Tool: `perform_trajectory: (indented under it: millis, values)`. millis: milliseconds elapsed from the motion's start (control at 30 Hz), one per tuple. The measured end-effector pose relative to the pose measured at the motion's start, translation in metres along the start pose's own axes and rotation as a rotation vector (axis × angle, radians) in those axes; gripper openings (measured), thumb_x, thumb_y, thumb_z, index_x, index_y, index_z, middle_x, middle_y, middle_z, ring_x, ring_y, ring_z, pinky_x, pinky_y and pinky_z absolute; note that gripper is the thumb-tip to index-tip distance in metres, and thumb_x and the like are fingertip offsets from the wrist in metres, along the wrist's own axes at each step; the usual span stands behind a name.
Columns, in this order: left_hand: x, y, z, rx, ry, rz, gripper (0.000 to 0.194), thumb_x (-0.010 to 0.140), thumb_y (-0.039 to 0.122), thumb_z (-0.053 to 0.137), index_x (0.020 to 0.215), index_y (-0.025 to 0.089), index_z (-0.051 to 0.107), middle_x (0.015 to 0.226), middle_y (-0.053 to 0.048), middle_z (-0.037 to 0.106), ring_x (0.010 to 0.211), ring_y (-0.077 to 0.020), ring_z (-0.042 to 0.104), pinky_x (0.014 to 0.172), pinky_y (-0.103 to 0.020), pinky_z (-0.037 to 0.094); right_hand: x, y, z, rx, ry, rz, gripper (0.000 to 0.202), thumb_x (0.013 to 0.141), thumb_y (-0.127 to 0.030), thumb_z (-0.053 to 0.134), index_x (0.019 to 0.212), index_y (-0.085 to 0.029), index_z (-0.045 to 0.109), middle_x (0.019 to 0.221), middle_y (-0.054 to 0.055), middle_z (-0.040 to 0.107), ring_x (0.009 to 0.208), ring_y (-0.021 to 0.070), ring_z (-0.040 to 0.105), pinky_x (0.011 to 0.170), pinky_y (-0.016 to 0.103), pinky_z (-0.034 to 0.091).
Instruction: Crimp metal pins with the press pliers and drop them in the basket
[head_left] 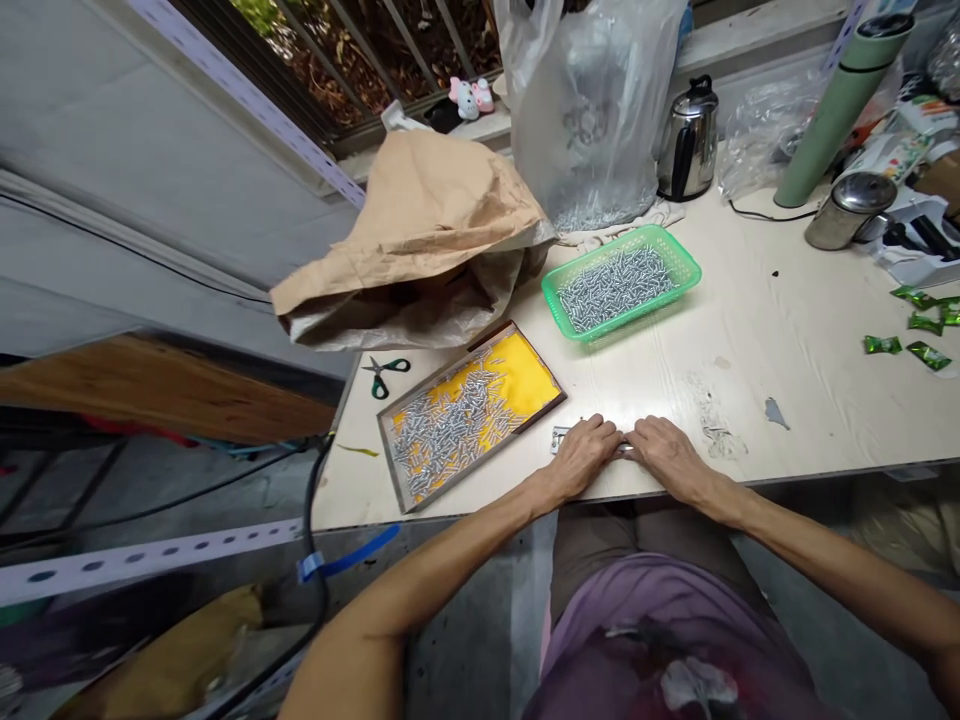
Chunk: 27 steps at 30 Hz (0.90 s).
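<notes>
Close to the table's front edge, my left hand (589, 455) is closed over a small silver metal piece (559, 438), whose flat end with cut-outs sticks out on the left. My right hand (667, 455) meets it fingertip to fingertip, pinching the right end of what looks like the same metal piece. The fingers cover most of it. To the left of my hands lies a shallow tray (536, 372) with a yellow bottom, strewn with small silver screw-like pins (450, 430). Beyond my hands, a green plastic basket (556, 302) holds many similar pins.
Green-handled scissors (384, 378) lie left of the tray. A brown paper sack (442, 200) and a clear plastic bag (592, 110) stand behind it. Farther right are a steel kettle (690, 140), a green flask (840, 115), a metal cup (851, 210) and green wrapped sweets (928, 354).
</notes>
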<state>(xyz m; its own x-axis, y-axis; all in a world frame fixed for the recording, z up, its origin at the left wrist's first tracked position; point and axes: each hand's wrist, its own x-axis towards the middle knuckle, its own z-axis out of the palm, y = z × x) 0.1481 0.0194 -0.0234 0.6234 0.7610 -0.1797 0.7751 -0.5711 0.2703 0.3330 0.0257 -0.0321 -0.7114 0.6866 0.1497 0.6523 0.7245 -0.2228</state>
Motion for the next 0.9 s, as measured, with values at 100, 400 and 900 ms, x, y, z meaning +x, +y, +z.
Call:
perform_trajectory:
  millis: [100,400,900]
  values:
    - [-0.009,0.002,0.009,-0.005,0.149,-0.01,0.032,0.094,0.035,0.047,0.116,0.013,0.054,0.116,-0.014,0.059,0.106,-0.0253,0.055,0.088,-0.042,0.049,-0.001,0.007,-0.01,0.017,-0.017,0.031,0.029,0.085,-0.035,0.063,0.105,-0.014,0.059,0.093,0.01,0.062,0.086,0.0236,0.053,0.073,0.033,0.039]
    - [-0.04,0.044,0.05,-0.174,0.356,0.045,0.038,0.094,0.036,0.048,0.126,0.016,0.049,0.136,-0.017,0.052,0.135,-0.0271,0.039,0.108,-0.049,0.04,0.018,0.034,-0.01,-0.003,-0.069,0.106,0.012,0.089,-0.017,0.053,0.089,-0.016,0.065,0.088,0.009,0.064,0.085,0.022,0.052,0.07,0.032,0.035]
    - [-0.041,0.036,0.062,-0.227,0.238,-0.074,0.035,0.09,0.033,0.051,0.122,0.019,0.058,0.119,-0.012,0.065,0.12,-0.03,0.054,0.095,-0.044,0.049,0.09,-0.061,0.012,-0.001,-0.228,-0.41,0.011,0.084,-0.016,0.061,0.074,-0.017,0.068,0.088,0.008,0.062,0.092,0.0211,0.048,0.068,0.033,0.032]
